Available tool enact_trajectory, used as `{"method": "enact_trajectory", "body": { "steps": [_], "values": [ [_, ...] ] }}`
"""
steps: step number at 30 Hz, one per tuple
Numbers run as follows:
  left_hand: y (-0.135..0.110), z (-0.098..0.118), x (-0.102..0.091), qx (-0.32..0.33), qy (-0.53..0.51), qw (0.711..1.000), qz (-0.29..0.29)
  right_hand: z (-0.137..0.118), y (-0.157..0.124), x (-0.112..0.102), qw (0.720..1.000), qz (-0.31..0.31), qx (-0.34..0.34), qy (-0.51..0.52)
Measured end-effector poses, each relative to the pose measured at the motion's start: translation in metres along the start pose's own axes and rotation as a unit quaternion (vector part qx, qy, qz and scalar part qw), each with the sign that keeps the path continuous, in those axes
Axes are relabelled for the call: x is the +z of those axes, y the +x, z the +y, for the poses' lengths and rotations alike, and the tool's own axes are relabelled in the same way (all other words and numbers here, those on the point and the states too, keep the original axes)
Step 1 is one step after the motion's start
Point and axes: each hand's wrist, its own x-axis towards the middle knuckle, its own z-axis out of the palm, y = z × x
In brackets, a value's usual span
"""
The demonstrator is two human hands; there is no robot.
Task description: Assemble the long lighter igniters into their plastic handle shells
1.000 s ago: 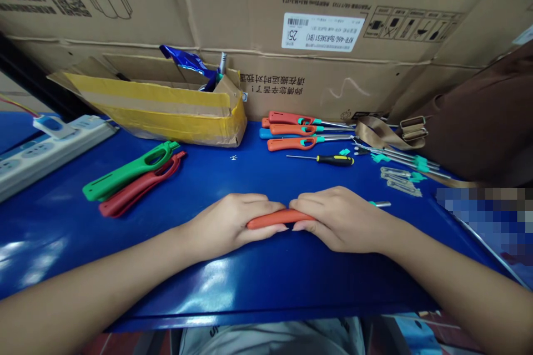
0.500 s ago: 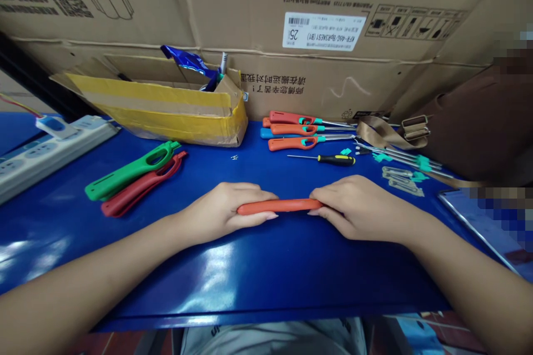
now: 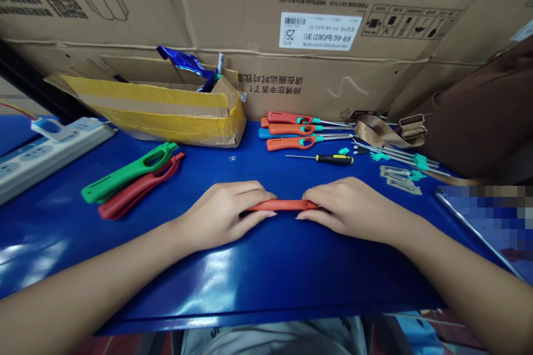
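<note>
An orange-red lighter handle (image 3: 285, 205) is held edge-on above the blue table, level between both hands. My left hand (image 3: 233, 208) pinches its left end between thumb and fingers. At its right end, my right hand (image 3: 347, 208) grips it the same way, covering that tip. A black-and-yellow screwdriver (image 3: 335, 159) lies just beyond my right hand. Several assembled lighters (image 3: 291, 144) are piled farther back, orange, red and blue. To the left, a green lighter handle (image 3: 125, 176) rests beside a red lighter handle (image 3: 137, 191).
A yellow-taped cardboard box (image 3: 187, 127) stands at the back left, near a white power strip (image 3: 54, 150). Tiny screws (image 3: 232, 158) lie mid-table. Metal lighter rods (image 3: 400, 155), clear-looking small parts (image 3: 400, 180) and a brown strap (image 3: 377, 132) are at the right. Someone's brown-clothed body (image 3: 470, 105) is beyond.
My right hand has shifted slightly left along the handle, and my left hand now covers more of its left end. The view has moved a little.
</note>
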Motion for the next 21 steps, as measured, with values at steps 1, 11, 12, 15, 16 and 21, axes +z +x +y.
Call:
{"method": "enact_trajectory", "body": {
  "steps": [1,11,12,15,16,21],
  "values": [
    [0.000,-0.001,-0.001,-0.002,-0.009,1.000,0.007,0.002,0.000,0.000,1.000,0.013,0.003,0.001],
    [-0.001,0.003,-0.004,-0.010,0.045,0.999,-0.001,0.002,-0.001,0.006,0.994,0.088,-0.039,-0.055],
    [0.000,0.004,-0.003,-0.008,0.054,0.998,-0.004,0.001,0.000,0.006,0.994,0.087,-0.039,-0.057],
    [0.000,0.000,-0.005,-0.013,0.062,0.998,-0.006,0.003,0.001,0.003,0.993,0.091,-0.029,-0.072],
    [0.000,-0.002,-0.007,-0.019,0.059,0.998,-0.008,0.005,0.001,0.001,0.992,0.098,-0.022,-0.079],
    [-0.001,-0.017,-0.019,-0.061,0.055,0.996,0.037,0.030,-0.005,-0.006,0.983,0.139,0.041,-0.109]
  ]
}}
